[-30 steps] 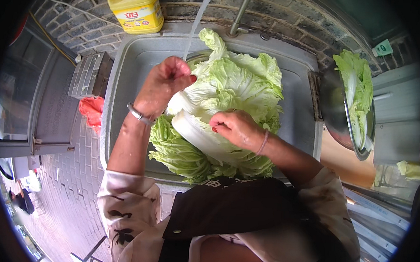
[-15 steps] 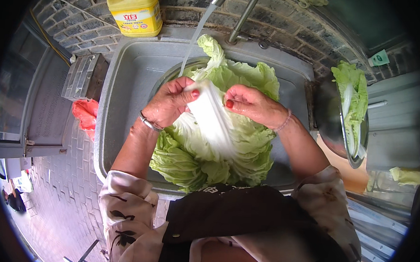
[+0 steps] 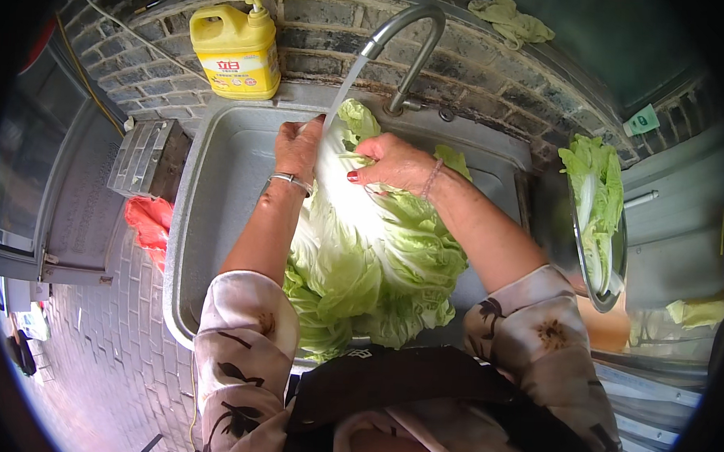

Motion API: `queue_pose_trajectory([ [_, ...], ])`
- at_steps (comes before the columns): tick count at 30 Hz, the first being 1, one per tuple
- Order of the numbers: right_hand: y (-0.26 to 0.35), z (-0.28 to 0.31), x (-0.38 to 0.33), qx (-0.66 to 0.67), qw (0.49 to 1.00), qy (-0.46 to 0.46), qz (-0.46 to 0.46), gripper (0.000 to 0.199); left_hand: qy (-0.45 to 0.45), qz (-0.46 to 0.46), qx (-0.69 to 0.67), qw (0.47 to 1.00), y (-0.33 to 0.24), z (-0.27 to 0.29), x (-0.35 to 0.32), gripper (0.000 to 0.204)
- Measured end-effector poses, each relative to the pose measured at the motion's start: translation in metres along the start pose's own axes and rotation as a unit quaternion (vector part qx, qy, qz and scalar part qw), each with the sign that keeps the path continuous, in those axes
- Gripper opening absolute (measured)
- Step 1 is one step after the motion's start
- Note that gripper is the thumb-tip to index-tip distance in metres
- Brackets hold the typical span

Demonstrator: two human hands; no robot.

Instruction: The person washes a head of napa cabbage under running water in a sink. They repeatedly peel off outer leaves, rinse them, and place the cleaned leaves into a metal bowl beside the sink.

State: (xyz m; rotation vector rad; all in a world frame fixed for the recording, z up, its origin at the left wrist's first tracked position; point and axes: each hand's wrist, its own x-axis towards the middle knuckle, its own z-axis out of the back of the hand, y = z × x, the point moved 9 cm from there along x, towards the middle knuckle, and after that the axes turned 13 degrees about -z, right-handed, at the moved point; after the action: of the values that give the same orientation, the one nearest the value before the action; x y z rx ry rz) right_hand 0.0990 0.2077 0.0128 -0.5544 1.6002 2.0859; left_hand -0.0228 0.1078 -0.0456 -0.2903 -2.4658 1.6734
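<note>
A large cabbage leaf (image 3: 339, 193) is held over the grey sink (image 3: 218, 187) under the tap's (image 3: 406, 42) water stream, pinched at its top by the left hand (image 3: 299, 146) and the right hand (image 3: 389, 162). More cabbage leaves (image 3: 376, 283) are piled beneath.

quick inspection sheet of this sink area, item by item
surface: grey sink basin, water running from the curved tap
job's things: one large cabbage leaf held under the stream, a heap of leaves below it
clutter: yellow pump bottle, red cloth, green rag, metal bowl with washed leaves
grippers: left hand and right hand both grip the leaf
cables: thin wire along the brick wall
surroundings: brick wall, brick paving
</note>
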Motion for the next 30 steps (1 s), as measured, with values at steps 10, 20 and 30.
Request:
queue_pose_trajectory([
  [10,0.004,-0.011,0.021,0.012,1.000,-0.018,-0.012,0.036,-0.042,-0.013,0.056,0.997,-0.001,0.014,-0.013,0.036],
  [20,0.014,0.005,0.038,0.180,0.982,0.049,0.030,0.050,0.113,0.183,-0.126,0.968,-0.003,-0.015,-0.034,0.040],
  [30,0.037,0.006,0.041,0.209,0.972,0.055,0.095,0.042,0.197,0.192,-0.119,0.954,-0.022,-0.015,-0.043,0.033],
])
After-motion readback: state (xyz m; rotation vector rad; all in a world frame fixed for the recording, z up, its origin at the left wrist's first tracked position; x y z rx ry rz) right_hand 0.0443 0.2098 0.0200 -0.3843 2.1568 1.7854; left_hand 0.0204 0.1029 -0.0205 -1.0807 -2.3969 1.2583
